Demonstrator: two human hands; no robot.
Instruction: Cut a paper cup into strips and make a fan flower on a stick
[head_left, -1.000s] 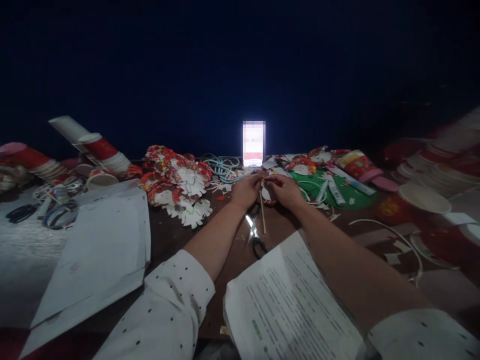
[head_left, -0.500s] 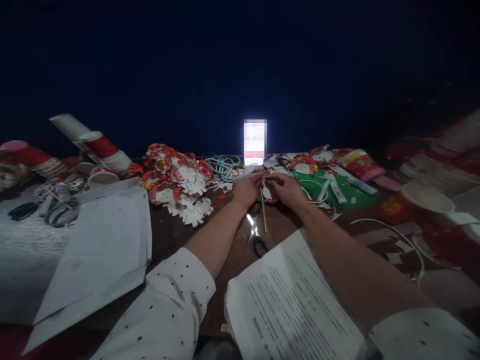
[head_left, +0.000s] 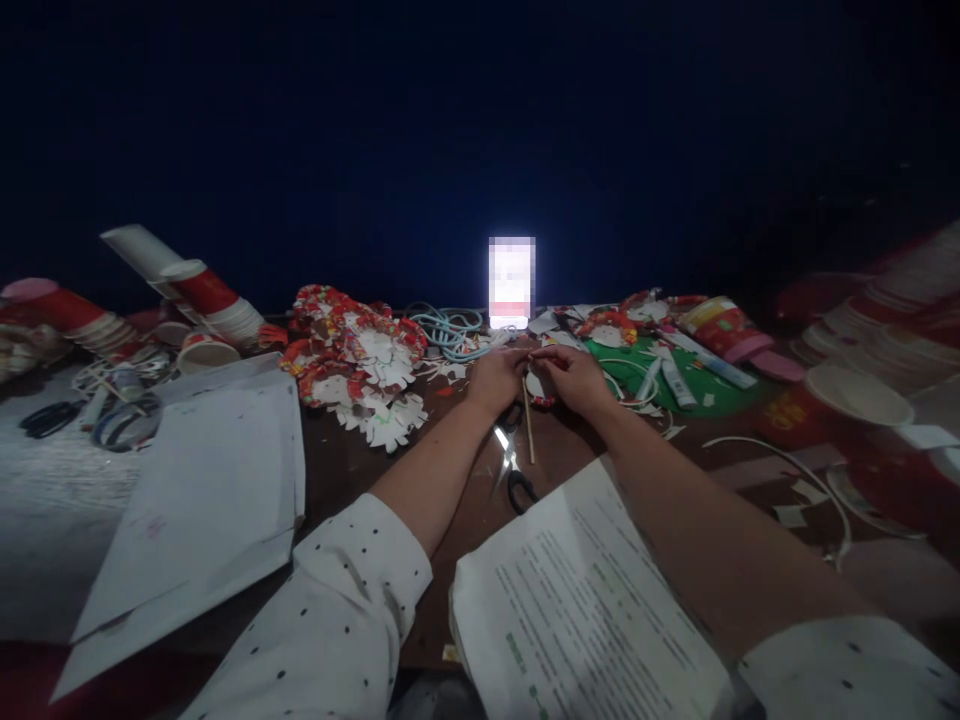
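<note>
Brown bench (head_left: 459,500): dimly lit and crowded; poor light could lead to a misplaced small piece.
Left hand (head_left: 498,380): centre of the frame, fingers bunched narrow; I cannot tell whether they grip anything.
Right hand (head_left: 576,380): just right of centre, fingertips narrow and almost meeting the left ones; anything pinched is too small to make out.
Thin straight tan stick (head_left: 529,435): runs from beneath the fingertips toward the lower middle; a loose hold on its upper end could let it swing askew.
Small white disc with a red rim (head_left: 540,388): below the right fingers, partly hidden; a dropped palm could crease it.
Black-handled steel scissors (head_left: 521,492): below centre, beside the stick, blades apparently spread; a careless left wrist could catch an edge.
White printed paper sheet (head_left: 570,590): lower middle, beside the right forearm; a trailing sleeve might drag it.
</note>
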